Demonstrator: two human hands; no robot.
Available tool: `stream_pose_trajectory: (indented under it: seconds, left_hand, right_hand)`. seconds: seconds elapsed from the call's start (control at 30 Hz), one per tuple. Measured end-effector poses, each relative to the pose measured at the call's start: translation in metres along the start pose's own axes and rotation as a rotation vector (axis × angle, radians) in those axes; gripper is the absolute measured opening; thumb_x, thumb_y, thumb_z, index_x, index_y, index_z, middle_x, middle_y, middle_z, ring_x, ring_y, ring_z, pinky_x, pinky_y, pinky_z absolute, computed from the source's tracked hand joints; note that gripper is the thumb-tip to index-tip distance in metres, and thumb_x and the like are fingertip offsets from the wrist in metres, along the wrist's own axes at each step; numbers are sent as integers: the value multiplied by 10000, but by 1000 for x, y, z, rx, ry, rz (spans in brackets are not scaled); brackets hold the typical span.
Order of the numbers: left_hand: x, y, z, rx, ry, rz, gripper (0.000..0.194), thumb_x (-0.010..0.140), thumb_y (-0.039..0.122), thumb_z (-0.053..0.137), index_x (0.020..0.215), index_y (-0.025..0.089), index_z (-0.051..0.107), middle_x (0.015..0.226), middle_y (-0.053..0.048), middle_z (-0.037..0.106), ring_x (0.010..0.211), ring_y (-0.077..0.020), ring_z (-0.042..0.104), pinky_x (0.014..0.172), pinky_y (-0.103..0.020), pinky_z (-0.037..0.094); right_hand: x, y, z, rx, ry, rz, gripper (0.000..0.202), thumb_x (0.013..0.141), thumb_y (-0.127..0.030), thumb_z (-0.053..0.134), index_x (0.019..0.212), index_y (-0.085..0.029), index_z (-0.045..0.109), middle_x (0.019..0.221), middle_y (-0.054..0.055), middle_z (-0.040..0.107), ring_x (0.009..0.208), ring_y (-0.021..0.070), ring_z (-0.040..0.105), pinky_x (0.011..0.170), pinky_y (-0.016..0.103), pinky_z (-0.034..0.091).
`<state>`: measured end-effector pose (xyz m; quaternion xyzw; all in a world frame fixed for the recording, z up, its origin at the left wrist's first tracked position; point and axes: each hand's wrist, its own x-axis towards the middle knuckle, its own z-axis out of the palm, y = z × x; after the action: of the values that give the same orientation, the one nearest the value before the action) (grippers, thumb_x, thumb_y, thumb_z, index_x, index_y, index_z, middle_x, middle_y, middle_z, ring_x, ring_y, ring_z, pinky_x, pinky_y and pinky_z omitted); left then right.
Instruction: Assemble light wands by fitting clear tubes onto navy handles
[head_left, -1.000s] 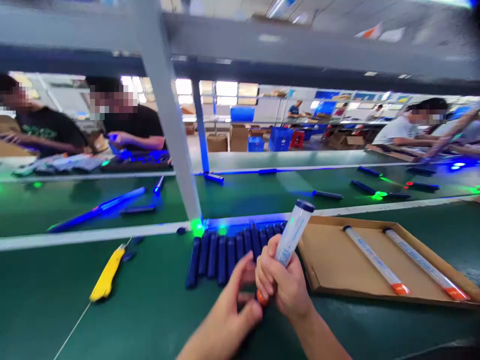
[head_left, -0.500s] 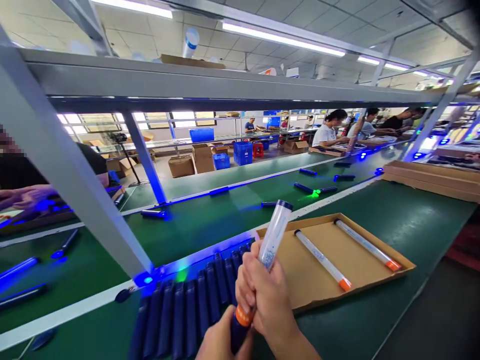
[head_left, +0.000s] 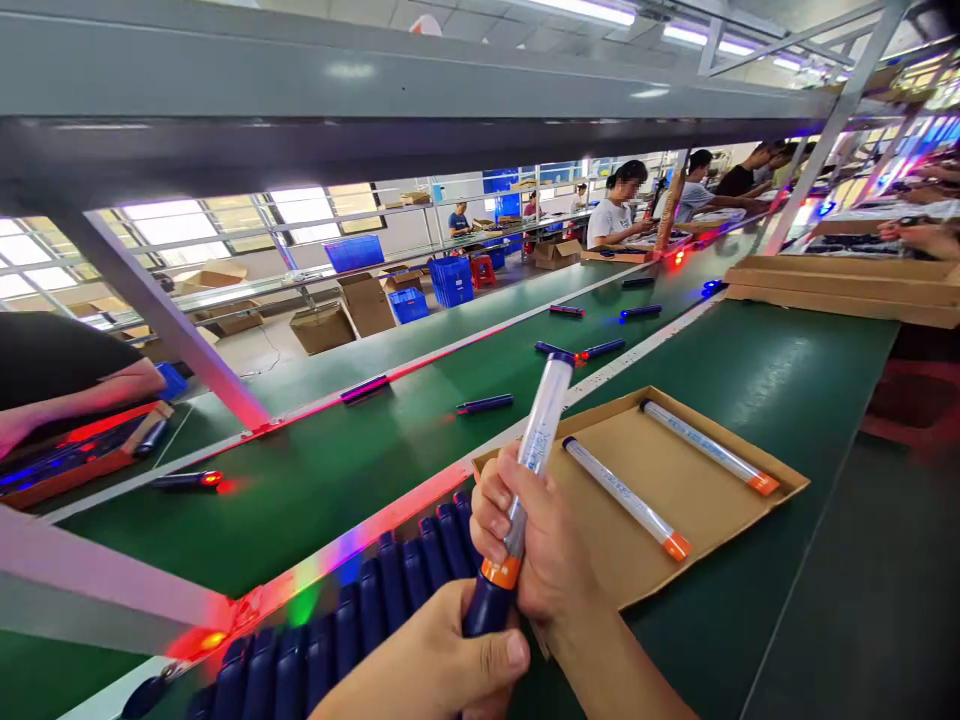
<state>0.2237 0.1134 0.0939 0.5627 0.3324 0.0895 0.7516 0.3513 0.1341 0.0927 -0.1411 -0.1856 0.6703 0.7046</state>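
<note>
Between my hands a light stick leans upright, with a clear tube, a dark cap, an orange ring and a dark blue handle. My right hand is wrapped round the lower tube, just above the ring. Below it, my left hand grips the blue handle, thumb across its front. A row of dark blue handles lies side by side at lower left, partly behind my left arm. To the right, a shallow cardboard tray holds two clear tubes with orange ends, a nearer tube and a farther tube.
Beyond a pale rail runs a green belt carrying several dark sticks, some lit red or blue. A slanted metal post stands at left, under an overhead beam. Stacked cardboard trays are at right. Co-workers sit along the line.
The view has shifted, and more of my left hand and forearm shows on the handle. Both hands keep hold of the light stick. Glow on the rail and post turned from blue to mostly red.
</note>
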Motion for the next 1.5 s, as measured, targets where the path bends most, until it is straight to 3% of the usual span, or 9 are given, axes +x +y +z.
stream_pose_trajectory:
  seconds: [0.2,0.33,0.43,0.6,0.8,0.93,1.1,1.23,1.5]
  left_hand:
    - [19,-4,8,190,407,-12,384,778,564,706,861,213,574,470,63,513,415,-134,476,441,-234,344]
    - [27,-9,2,446,621,76,187,810,372,671,924,224,663,846,-67,761,838,-282,717,690,-313,497]
    - [27,-15,4,572,678,73,173,850,336,606,956,221,680,1018,-99,772,950,-308,720,767,-340,497]
    - [15,-13,3,517,515,-128,337,903,460,539,1116,207,605,692,-12,702,420,-172,572,391,-249,370]
    - [0,11,-135,1001,982,-203,368,986,493,433,1109,168,552,873,-66,690,755,-218,678,659,-300,488]
    - [-14,12,-230,1050,1252,-435,339,983,370,529,1216,127,572,1188,-131,636,1049,-258,634,921,-465,499]
    - [-1,-9,-254,1156,1220,-386,443,930,341,642,1337,187,557,1478,-117,478,1349,-330,452,1113,-605,356]
    - [30,-18,-243,1153,1013,-205,379,936,335,640,1282,183,597,1389,-105,562,1247,-285,552,1054,-542,448]
    - [-18,0,-197,814,1083,160,359,842,420,666,1069,166,555,1106,-86,659,1038,-256,629,917,-430,500]
  right_hand:
    - [9,3,-8,-133,86,-58,312,867,-308,699,773,-230,412,591,-99,420,433,56,377,352,152,367]
    - [10,4,-8,-221,179,-120,335,843,-317,700,721,-225,401,541,-104,401,402,58,369,354,168,362]
    - [9,8,-7,-219,183,-141,341,839,-300,693,696,-222,394,526,-104,394,388,54,348,353,169,338]
    - [10,14,-8,-243,110,-121,301,865,-366,675,743,-222,441,600,-77,458,481,86,462,468,220,467]
    - [12,-58,-75,-1349,440,-481,633,850,-572,604,1346,-196,490,1237,159,613,1104,309,611,969,508,477]
    - [2,-121,-165,-2240,734,-176,486,894,-433,474,1187,-85,644,1135,276,652,1098,461,586,866,614,473]
    - [-6,-134,-229,-2370,617,66,430,902,-334,411,1174,-122,667,1112,218,686,1024,413,642,771,540,517]
    - [-4,-125,-205,-2210,558,-65,392,871,-286,429,1125,-128,682,1094,210,679,985,401,657,785,525,517]
    - [-33,-83,-85,-555,221,27,403,732,-394,807,1046,-222,623,963,35,697,825,228,706,730,394,590]
